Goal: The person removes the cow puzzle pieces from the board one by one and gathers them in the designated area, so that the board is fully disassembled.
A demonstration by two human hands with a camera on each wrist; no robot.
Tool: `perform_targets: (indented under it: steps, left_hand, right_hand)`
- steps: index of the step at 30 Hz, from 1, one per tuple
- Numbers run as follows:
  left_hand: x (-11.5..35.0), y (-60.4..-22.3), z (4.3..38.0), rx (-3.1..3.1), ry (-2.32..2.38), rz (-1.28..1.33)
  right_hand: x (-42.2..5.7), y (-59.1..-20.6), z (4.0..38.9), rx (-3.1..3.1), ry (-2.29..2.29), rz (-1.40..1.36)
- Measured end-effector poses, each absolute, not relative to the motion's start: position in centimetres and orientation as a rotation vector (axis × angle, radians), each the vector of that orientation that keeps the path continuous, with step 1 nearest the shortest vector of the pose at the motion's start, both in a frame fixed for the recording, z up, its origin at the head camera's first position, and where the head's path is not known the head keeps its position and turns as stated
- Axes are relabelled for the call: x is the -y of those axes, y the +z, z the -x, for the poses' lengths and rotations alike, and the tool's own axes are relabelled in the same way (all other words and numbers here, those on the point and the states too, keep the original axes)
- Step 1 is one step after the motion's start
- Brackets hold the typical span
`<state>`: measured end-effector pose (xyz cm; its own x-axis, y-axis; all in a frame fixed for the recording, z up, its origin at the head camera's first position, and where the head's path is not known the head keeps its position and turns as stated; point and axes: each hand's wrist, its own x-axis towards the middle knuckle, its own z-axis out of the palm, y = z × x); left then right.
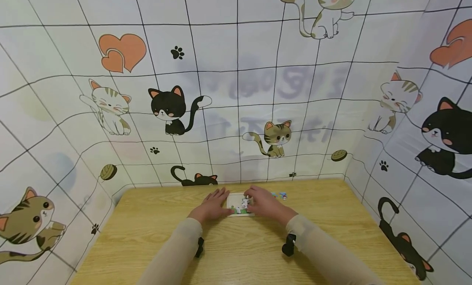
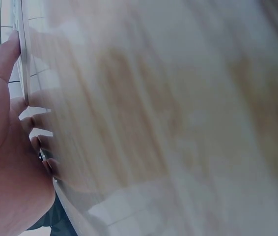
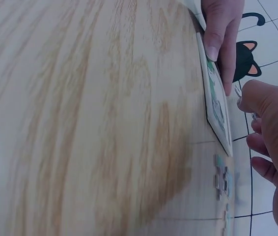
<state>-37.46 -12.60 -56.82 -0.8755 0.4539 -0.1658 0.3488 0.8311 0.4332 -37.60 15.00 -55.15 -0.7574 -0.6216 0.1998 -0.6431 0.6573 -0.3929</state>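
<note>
Fingers straight, my left hand (image 1: 212, 206) touches the puzzle (image 1: 233, 200) at left; my right hand (image 1: 266, 204) pinches a piece (image 3: 238, 91) at its right.

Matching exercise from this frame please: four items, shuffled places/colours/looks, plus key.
1. left hand
2. loose puzzle pieces
3. sleeves
4. table

A. beige
B. wood-grained
C. at the left side of the puzzle tray, head view
D. to the right of the puzzle tray, head view

Pairs: 1-C, 2-D, 3-A, 4-B
</note>
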Motion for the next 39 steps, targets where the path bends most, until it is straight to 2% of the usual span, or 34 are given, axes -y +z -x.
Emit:
perform_targets:
  steps: [11,22,34,39]
  left_hand:
    - [13.4,-58.8,38.5,-2.731,0.687,-0.644]
    - [12.8,-56.6,37.1,-2.729,0.627,-0.642]
    - [13.3,-58.3,38.1,-2.731,0.684,-0.666]
    - [13.2,-57.9,37.9,-2.725,0.679,-0.652]
  right_hand:
    - [-17.1,-54.3,36.8,2.85,0.792,-0.981]
    - [-19.2,-54.8,36.8,2.835,0.84,-0.901]
    - [-21.5,-54.8,37.0,2.821,0.808,-0.894]
    - [-22.5,-54.7,36.9,2.824,0.849,-0.911]
